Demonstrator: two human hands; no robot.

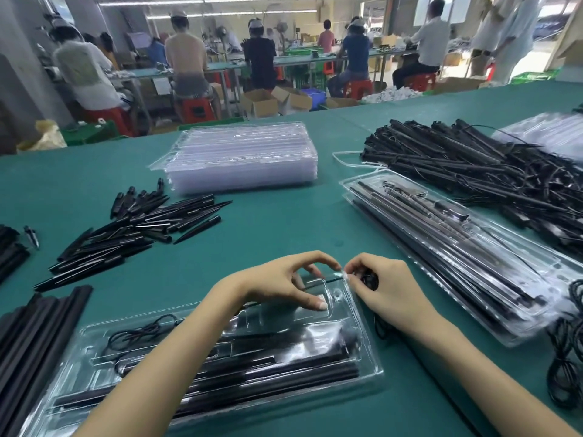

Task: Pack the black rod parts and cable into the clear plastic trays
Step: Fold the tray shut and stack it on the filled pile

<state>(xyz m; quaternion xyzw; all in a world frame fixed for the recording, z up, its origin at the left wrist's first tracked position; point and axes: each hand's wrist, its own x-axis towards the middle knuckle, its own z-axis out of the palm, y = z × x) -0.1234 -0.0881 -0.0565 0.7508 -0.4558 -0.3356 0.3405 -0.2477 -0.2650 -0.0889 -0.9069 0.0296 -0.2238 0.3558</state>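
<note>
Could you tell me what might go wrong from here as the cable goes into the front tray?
The right hand holds a coiled black cable at the clear tray edge; part trails outside and could get pinched. The left hand presses the thin rim, which might flex and shift the black rods inside.

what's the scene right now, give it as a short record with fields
surface: green table
tray in work: clear plastic tray in front of the person, black rods and a thin cable inside
left hand: left hand over the tray's far end, fingertips on the plastic
right hand: right hand pinching the tray's far corner, with a black cable coil under the fingers
packed trays: stack to the right
empty trays: stack at the far middle
loose stock: pointed black parts left, rod and cable heap far right
</note>
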